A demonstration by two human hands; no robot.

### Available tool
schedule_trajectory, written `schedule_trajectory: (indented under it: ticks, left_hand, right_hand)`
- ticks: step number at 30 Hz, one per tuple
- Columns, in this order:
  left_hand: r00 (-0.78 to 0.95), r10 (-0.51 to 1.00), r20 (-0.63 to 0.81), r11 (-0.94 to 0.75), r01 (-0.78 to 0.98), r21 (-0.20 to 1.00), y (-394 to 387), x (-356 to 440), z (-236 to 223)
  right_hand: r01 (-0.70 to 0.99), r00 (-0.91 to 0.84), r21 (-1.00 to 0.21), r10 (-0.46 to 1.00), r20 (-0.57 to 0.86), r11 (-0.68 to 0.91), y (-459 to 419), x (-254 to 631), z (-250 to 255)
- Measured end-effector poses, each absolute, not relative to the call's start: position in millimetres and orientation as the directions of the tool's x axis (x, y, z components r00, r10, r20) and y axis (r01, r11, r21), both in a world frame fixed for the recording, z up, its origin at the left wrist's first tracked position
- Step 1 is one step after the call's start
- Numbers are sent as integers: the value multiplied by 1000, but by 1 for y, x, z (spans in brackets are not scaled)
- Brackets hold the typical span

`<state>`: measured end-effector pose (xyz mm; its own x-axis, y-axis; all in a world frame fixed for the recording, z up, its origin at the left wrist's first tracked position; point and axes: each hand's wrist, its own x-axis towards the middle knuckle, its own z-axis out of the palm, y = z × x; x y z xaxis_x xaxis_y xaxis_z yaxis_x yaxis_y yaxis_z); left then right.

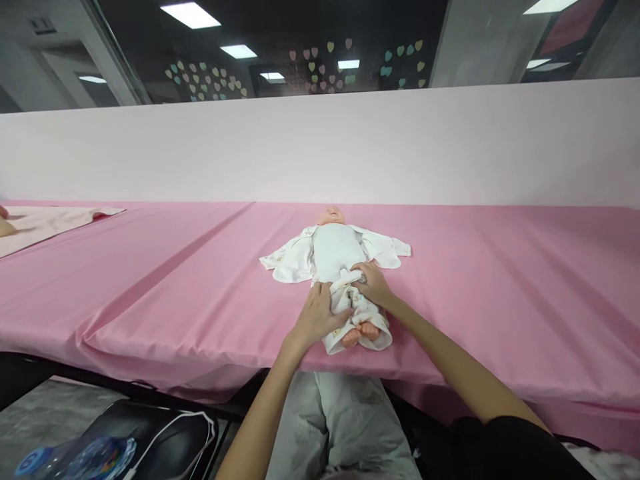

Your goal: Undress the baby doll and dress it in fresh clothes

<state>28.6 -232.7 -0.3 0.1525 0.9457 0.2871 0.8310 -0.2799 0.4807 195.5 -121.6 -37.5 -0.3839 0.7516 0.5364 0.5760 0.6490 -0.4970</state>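
Note:
A baby doll [336,252] lies on its back on the pink sheet, head away from me and feet toward me. It wears a white top, and a white jacket [295,259] is spread open on both sides of it. White printed baby pants [367,308] cover its legs, with the bare feet [369,331] showing at the cuffs. My left hand [320,317] grips the pants on the left side, thumb laid across the leg. At the right of the bunched waistband, my right hand [373,283] has its fingers closed on the cloth.
The pink sheet [175,280] covers a long table against a white wall [320,150]. At the far left, part of another person's hand [5,227] rests by a pale cloth [55,223]. Below left, a plastic bottle [80,459] and a white cable [170,427] lie on a black seat [150,433].

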Motion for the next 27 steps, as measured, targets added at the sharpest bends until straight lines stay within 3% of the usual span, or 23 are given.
schedule_trajectory:
  ticks: [6,8,11,14,19,24,27]
  left_hand:
    - [113,948,296,-223,901,372,-234,54,1]
    - [116,943,312,-248,870,427,-244,52,2]
    - [168,941,294,-320,726,609,-267,42,-2]
    - [212,938,275,-346,640,686,-284,35,-13]
    - [155,922,355,-349,730,588,-284,41,-26]
    - [159,919,361,-344,773,533,-287,46,-27]
    - [135,871,472,-362,826,432,-297,47,-35]
  right_hand:
    - [638,-332,-544,832,444,545,-144,200,-25]
    - [588,-396,-581,827,400,563,-156,207,-15]
    - [462,-524,-672,789,321,579,-181,226,-8]
    - [479,-550,-665,787,280,572,-207,240,-18]
    - [589,-329,-646,874,356,485,-235,238,-32]
    - [559,-367,-670,871,328,488,-253,228,-22]
    - [581,-357,-562,804,475,589,-265,221,-31]
